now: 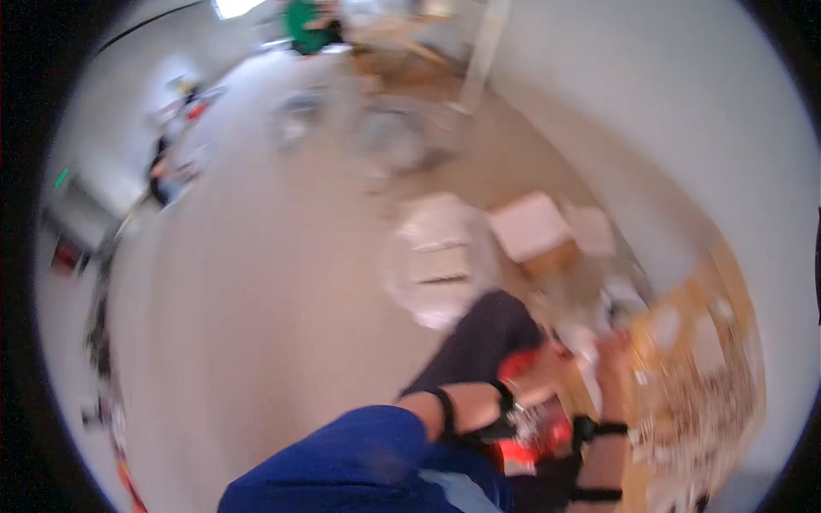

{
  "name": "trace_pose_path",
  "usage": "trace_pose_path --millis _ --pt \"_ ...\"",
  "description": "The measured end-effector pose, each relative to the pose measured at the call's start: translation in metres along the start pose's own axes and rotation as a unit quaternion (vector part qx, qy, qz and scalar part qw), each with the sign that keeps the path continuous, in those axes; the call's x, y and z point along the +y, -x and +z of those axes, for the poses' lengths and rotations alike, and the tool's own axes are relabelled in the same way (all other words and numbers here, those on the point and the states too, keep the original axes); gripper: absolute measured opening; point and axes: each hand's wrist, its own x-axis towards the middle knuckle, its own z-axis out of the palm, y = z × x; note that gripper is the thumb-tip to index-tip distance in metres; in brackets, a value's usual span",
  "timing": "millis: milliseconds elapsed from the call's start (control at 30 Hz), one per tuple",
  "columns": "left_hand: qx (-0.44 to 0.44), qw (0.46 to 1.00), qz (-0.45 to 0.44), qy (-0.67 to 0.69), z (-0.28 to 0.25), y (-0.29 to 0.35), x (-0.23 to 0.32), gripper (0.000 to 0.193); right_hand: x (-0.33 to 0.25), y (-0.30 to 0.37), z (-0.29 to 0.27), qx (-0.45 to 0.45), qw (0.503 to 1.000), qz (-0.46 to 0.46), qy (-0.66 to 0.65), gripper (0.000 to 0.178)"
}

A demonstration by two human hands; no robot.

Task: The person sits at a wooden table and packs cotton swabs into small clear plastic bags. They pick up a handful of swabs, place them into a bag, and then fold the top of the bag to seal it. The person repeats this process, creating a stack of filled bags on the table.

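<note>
Motion smears the whole picture. My left hand (550, 373) reaches across to the right, a black strap at its wrist and another on the forearm. Close beside it is my right hand (612, 349), its forearm also strapped in black. A pale strip-like thing (585, 350) shows between the two hands; whether either one grips it is too blurred to tell. Both hands are at the near edge of a yellowish-brown surface (654, 352) strewn with many small brown and pale pieces (705, 402). Below the forearms lies something red (532, 445), its kind unclear.
Beyond my dark-trousered knee (492, 329), a whitish plastic-wrapped bundle (440, 256) lies on the floor. Right of it stands a box with a pale top (530, 227). Blurred clear bags (393, 137) lie farther off. A person in green (306, 27) is at the far end; a wall (684, 111) bounds the right.
</note>
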Motion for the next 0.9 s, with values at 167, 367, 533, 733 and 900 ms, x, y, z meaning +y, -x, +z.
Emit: trace_pose_path --millis 167,367,533,733,900 --pt "0.107 0.975 0.06 -0.185 -0.024 0.009 -0.024 0.036 -0.097 0.047 -0.098 0.128 0.911 0.302 -0.25 0.057" --pt "-0.031 0.825 0.462 -0.324 -0.005 0.014 -0.02 0.035 -0.086 0.155 -0.149 0.156 0.859 0.483 -0.067 0.062" --pt "-0.221 0.767 0.496 -0.342 0.019 0.018 -0.008 0.044 -0.066 0.181 -0.149 0.142 0.877 0.459 -0.005 0.068" --pt "-0.261 0.746 0.504 -0.349 0.032 0.011 -0.006 0.051 -0.062 0.18 -0.13 0.132 0.869 0.474 -0.05 0.051" --pt "-0.255 0.748 0.509 -0.341 0.032 0.009 -0.011 0.05 -0.086 0.182 -0.126 0.134 0.859 0.482 -0.104 0.045"
